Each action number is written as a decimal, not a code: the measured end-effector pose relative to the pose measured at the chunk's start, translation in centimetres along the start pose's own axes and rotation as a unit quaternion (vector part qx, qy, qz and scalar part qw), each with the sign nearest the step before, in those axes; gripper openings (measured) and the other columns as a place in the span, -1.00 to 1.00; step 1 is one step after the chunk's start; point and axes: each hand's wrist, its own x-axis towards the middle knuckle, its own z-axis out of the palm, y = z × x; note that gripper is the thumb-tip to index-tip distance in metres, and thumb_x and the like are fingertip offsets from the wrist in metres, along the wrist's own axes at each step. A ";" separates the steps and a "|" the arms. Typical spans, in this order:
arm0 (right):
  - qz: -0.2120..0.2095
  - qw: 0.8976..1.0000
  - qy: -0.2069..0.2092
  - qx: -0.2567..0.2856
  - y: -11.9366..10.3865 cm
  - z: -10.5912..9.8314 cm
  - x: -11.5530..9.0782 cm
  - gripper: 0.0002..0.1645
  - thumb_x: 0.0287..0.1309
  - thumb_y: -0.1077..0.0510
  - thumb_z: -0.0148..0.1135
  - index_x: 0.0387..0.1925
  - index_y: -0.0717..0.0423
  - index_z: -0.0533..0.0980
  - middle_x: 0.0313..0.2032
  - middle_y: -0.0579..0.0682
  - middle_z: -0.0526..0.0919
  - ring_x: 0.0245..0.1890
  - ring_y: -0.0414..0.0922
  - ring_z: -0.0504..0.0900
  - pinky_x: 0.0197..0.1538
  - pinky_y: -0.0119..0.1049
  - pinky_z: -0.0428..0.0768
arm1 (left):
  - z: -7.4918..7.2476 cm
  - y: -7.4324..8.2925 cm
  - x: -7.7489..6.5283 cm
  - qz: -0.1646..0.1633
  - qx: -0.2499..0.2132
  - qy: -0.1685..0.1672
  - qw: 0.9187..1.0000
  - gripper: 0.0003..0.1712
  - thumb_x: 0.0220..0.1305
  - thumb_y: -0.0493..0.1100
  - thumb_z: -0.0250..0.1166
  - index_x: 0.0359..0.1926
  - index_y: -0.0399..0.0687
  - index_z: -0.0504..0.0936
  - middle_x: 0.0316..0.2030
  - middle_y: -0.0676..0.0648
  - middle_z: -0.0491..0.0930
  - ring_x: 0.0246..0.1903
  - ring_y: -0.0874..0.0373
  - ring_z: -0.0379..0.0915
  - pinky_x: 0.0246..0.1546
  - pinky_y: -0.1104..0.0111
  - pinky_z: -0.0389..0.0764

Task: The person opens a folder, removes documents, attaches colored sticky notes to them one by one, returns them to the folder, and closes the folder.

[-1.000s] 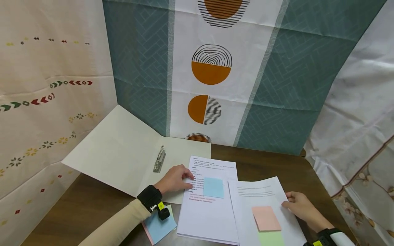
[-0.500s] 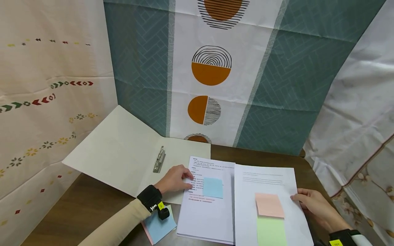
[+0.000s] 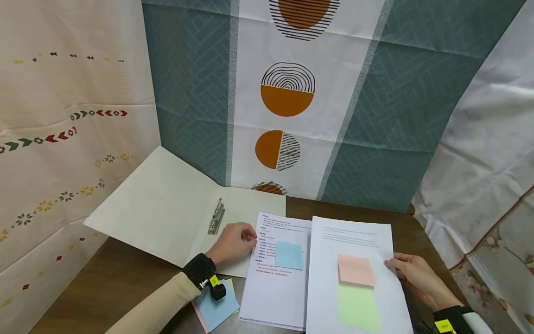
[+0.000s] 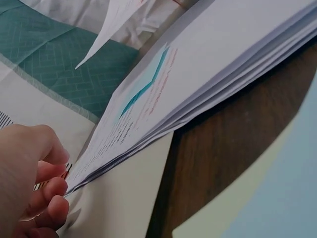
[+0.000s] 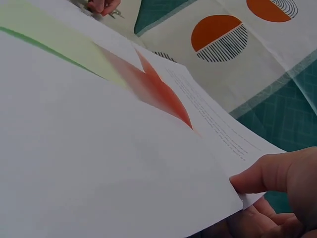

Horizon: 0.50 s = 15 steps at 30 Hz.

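Observation:
My right hand (image 3: 421,278) pinches the right edge of a printed sheet of paper (image 3: 352,243). Thumb on top and fingers beneath show in the right wrist view. A pink sticky note (image 3: 356,270) and a light green one (image 3: 358,306) are on this sheet, which is raised and overlaps the right side of a paper stack (image 3: 275,297). On that stack's top page is a blue sticky note (image 3: 289,255). Beside the stack's left edge is my left hand (image 3: 233,241), its fingers loosely bent around nothing; whether a fingertip touches the paper I cannot tell.
An open cream folder (image 3: 154,204) with a metal clip (image 3: 216,217) lies at the left, partly under the stack. Blue, pink and green sticky notes (image 3: 217,306) lie below my left wrist. Patterned cloths (image 3: 354,116) hang around the wooden table (image 3: 125,278).
The sheet in my right hand has gone from slanted to nearly straight, first shifting right and up, then slightly left. My left hand has drawn back a little from the stack's left edge.

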 end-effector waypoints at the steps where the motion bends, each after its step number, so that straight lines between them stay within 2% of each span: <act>1: -0.001 1.000 0.000 0.003 -0.2 0.4 0.1 -0.07 0.41 0.01 0.11 0.47 0.55 -0.03 0.18 0.38 0.49 -0.15 -0.15 0.60 -0.09 -0.25 0.71 | -0.2 -0.1 -0.1 -0.002 -0.001 0.006 1.000 -0.97 0.19 -0.14 0.39 -0.31 0.10 0.71 -0.45 0.17 0.58 -0.41 0.25 0.45 -0.33 0.48 0.49; 3: -0.007 1.000 -0.003 0.009 -0.8 1.2 0.3 -0.07 0.42 0.01 0.11 0.47 0.54 -0.03 0.14 0.32 0.51 -0.16 -0.15 0.59 -0.09 -0.27 0.71 | -0.6 -0.2 -0.2 -0.007 -0.003 0.013 1.000 -0.96 0.21 -0.12 0.39 -0.31 0.06 0.72 -0.46 0.17 0.58 -0.41 0.25 0.45 -0.32 0.46 0.49; 6: -0.013 1.000 -0.004 0.020 -1.6 2.6 0.6 -0.11 0.42 0.01 0.12 0.48 0.49 0.00 -0.07 0.16 0.58 -0.21 -0.15 0.59 -0.12 -0.29 0.70 | -1.1 -0.3 -0.4 -0.014 -0.001 0.018 1.000 -0.94 0.22 -0.11 0.38 -0.32 0.03 0.72 -0.46 0.17 0.59 -0.42 0.25 0.45 -0.33 0.46 0.48; 9: -0.025 0.999 -0.016 0.030 -2.3 4.2 0.9 -0.16 0.42 0.03 0.11 0.47 0.45 0.06 -0.32 -0.03 0.52 -0.28 -0.15 0.56 -0.19 -0.30 0.66 | -1.5 -0.4 -0.6 -0.016 0.002 0.016 1.000 -0.95 0.21 -0.14 0.37 -0.34 0.02 0.72 -0.47 0.16 0.60 -0.42 0.27 0.44 -0.33 0.47 0.48; 10: -0.030 0.999 -0.021 0.032 -2.6 4.7 1.1 -0.18 0.43 0.04 0.11 0.47 0.43 0.08 -0.35 -0.05 0.51 -0.29 -0.14 0.56 -0.19 -0.30 0.66 | -1.6 -0.4 -0.6 -0.016 0.001 0.015 1.000 -0.96 0.21 -0.15 0.37 -0.34 0.02 0.72 -0.48 0.16 0.60 -0.42 0.27 0.45 -0.32 0.47 0.48; 12: -0.039 0.998 -0.029 0.035 -3.0 5.7 1.3 -0.21 0.42 0.04 0.11 0.46 0.42 0.11 -0.34 -0.06 0.56 -0.31 -0.14 0.58 -0.20 -0.29 0.68 | -1.8 -0.4 -0.8 -0.015 0.001 0.011 1.000 -0.95 0.22 -0.15 0.37 -0.34 -0.01 0.72 -0.48 0.16 0.60 -0.42 0.28 0.45 -0.33 0.48 0.49; 15: -0.052 0.997 -0.038 0.039 -3.9 7.3 1.8 -0.24 0.42 0.05 0.12 0.44 0.41 0.15 -0.16 0.00 0.68 -0.28 -0.13 0.66 -0.17 -0.26 0.73 | -2.1 -0.6 -1.1 -0.017 -0.001 0.009 1.000 -0.94 0.22 -0.15 0.37 -0.33 -0.03 0.72 -0.47 0.16 0.61 -0.42 0.28 0.45 -0.32 0.49 0.50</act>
